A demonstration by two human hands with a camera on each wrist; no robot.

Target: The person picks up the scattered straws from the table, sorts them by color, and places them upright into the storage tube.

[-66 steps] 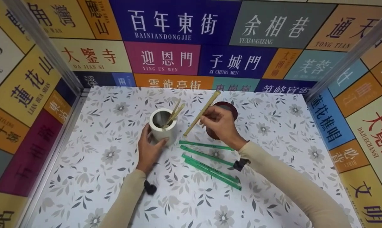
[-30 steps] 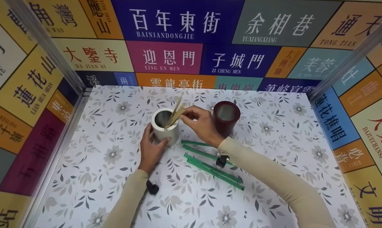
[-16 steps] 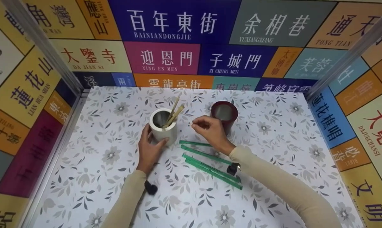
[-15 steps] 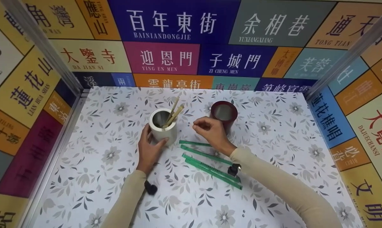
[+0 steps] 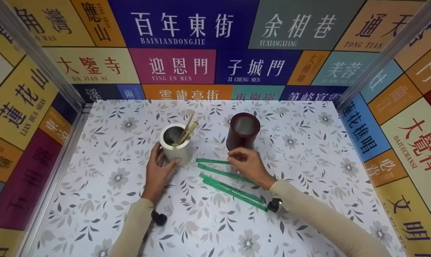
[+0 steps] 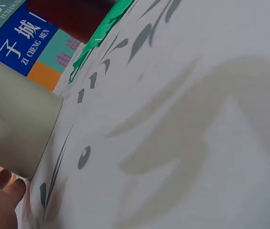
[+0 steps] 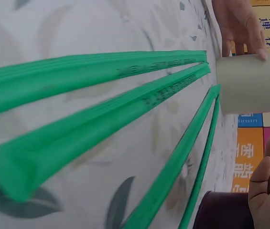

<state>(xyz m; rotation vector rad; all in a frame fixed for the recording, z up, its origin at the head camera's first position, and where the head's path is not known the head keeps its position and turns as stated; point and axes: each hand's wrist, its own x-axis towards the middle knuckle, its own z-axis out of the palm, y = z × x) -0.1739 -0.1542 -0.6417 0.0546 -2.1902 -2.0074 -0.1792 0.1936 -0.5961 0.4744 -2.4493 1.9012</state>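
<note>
My left hand [image 5: 159,175] holds the outside of a white round cup [image 5: 179,154], thumb on its near side and fingers round the left. Several slim tan sticks [image 5: 186,134] lean out over the cup's right rim. My right hand [image 5: 250,165] is over the right part of several long, slim green packets [image 5: 233,191], close in front of a dark red cup [image 5: 242,137]. Its fingers are loosely bent with nothing between them. In the right wrist view the green packets [image 7: 96,129] fan out flat on the table, their far ends close to the white cup [image 7: 252,83].
The table [image 5: 201,228] has a white cover printed with grey leaves and flowers. Panels with coloured signs [image 5: 179,66] stand at the back and both sides. The dark red cup stands upright to the right of the white one.
My right hand held a tan stick, put it in the white cup and let go. It then moved right and nearer, over the green packets. The left hand kept its hold.
</note>
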